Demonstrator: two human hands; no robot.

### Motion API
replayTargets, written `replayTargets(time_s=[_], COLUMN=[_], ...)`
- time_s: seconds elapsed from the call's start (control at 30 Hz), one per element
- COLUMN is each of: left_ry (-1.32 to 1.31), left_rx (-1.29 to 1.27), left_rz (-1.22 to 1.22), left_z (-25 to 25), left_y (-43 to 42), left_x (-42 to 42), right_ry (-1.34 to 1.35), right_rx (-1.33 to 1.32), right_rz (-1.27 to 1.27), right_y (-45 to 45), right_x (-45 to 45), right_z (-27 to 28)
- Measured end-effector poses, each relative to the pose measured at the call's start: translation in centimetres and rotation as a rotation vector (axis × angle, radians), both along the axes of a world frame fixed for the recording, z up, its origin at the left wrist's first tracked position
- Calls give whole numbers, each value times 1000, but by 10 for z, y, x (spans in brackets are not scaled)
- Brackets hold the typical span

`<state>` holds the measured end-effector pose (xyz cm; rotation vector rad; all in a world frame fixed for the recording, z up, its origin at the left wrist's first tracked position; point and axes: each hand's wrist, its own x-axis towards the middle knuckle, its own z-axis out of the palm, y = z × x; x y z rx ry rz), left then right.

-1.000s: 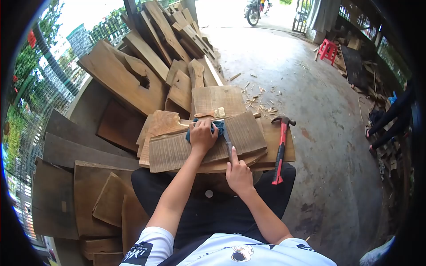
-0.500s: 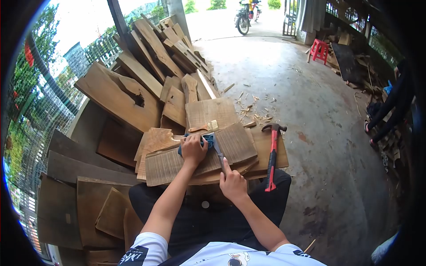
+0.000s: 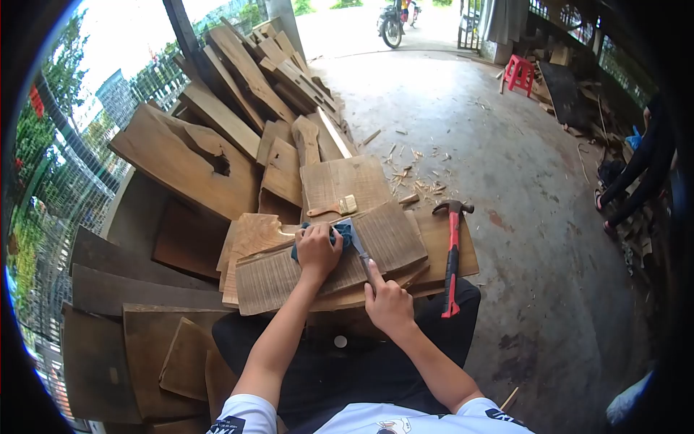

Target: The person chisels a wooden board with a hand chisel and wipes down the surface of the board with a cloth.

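Right hand [image 3: 390,305]: Closed around the dark handle of a flat-bladed knife [image 3: 356,237], with index finger laid straight along it.
Left hand [image 3: 318,249]: Curled over a bunched cloth [image 3: 347,235], with fingers bent and pressed down; could not tell how tightly.
Blade [image 3: 352,229]: Pointed toward 11 o'clock, flat, smooth and metallic, just beside the dark blue-green fabric.
Striped board [image 3: 269,284]: Lay beneath both hands, roughly four-sided, brown with fine ridged lines, on top of other boards.
Brush [image 3: 325,210]: Rested at 12 o'clock on a smoother board [image 3: 347,177], with wooden handle toward 9 and pale bristles toward 3.
Hammer [image 3: 452,253]: Lay at 3 o'clock, with dark claw head toward 12 and red-and-black handle toward 6.
Wood chips [image 3: 412,173]: Littered the grey floor [image 3: 506,181] toward 1 o'clock, thin and splintered.
Planks [image 3: 253,79]: Leaned in a rough-edged pile toward 11 o'clock.
Stool [image 3: 519,74]: Stood between 1 and 2 o'clock, red.
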<state>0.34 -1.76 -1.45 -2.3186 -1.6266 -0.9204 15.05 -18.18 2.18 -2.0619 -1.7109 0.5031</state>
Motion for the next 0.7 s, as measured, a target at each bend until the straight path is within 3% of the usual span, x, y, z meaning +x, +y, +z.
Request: replayTargets(time_s=[0.1, 0.17, 0.33, 0.47, 0.53, 0.7], left_ry=[3, -22, -11, -48, -24, -40], left_rx=[-32, 111, -62, 31, 3, 8], left_rz=[7, -63, -33, -77, -54, -59], left_z=[-4, -7, 6, 1, 2, 1], left_y=[-2, -2, -3, -7, -7, -6], left_x=[-6, -5, -2, -4, -3, -1], right_ry=[54, 50, 10, 48, -3, -15], right_rx=[7, 62, -5, 11, 154, 60], right_rz=[-14, -12, -19, -10, 7, 5], right_y=[-16, -11, 3, -11, 3, -7], right_x=[-1, 3, -3, 7, 1, 0], right_z=[-6, -4, 4, 3, -11, -3])
